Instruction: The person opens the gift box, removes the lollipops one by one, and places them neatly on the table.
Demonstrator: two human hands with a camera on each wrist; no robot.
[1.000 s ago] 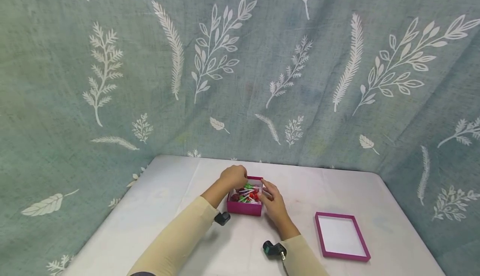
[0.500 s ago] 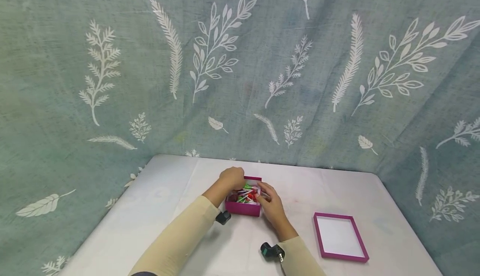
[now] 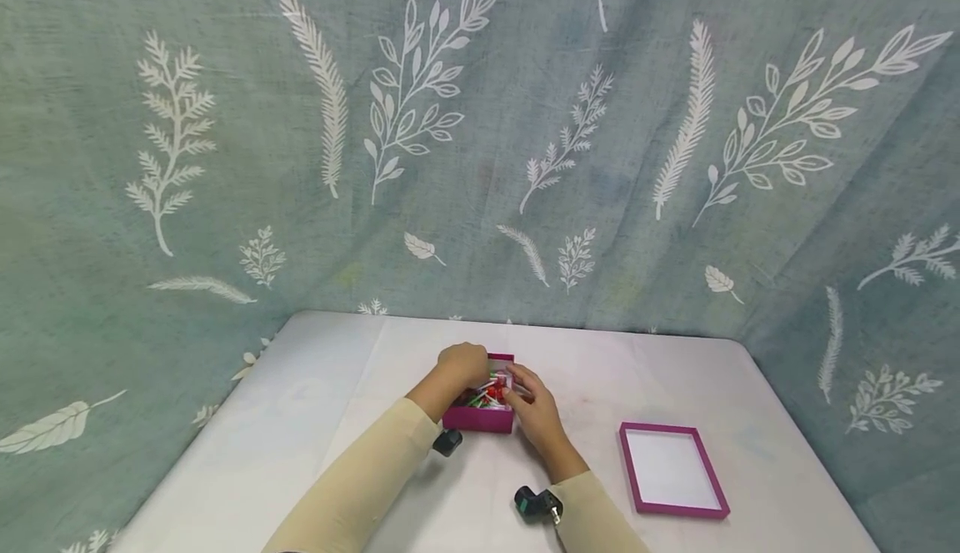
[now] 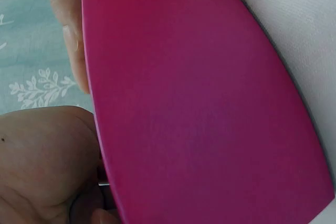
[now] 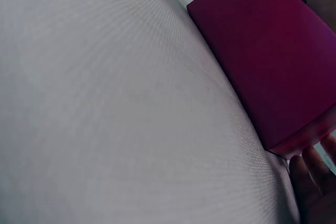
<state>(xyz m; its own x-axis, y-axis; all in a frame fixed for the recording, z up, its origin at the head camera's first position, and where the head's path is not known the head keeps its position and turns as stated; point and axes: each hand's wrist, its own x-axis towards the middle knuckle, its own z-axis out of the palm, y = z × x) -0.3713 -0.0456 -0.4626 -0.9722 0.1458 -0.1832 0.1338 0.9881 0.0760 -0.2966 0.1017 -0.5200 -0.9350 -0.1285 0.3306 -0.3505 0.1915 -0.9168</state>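
Note:
A magenta open box (image 3: pixel 477 419) holds several lollipops (image 3: pixel 491 392) with white sticks and red or green wrappers. From the left, my left hand (image 3: pixel 462 363) reaches down into it over the rim. Its fingertips are hidden behind the hand in the head view; in the left wrist view, the hand (image 4: pixel 44 161) is bent, with its lower fingers dark behind the box wall. My right hand (image 3: pixel 538 411) grips the box's right side, the thumb at the rim near the lollipops. In the right wrist view, its fingers (image 5: pixel 315 163) touch the outside of the end wall.
A magenta-edged lid (image 3: pixel 672 468) with a white inside lies on the white table (image 3: pixel 585 378) to the right. Behind the table hangs a green-grey curtain (image 3: pixel 480 161) with white leaf prints. Small dark cameras sit at both wrists.
The left hand has gone slightly lower into the box and covers more of the lollipops. The right hand stays at the box's side. The whole head view has shifted a little.

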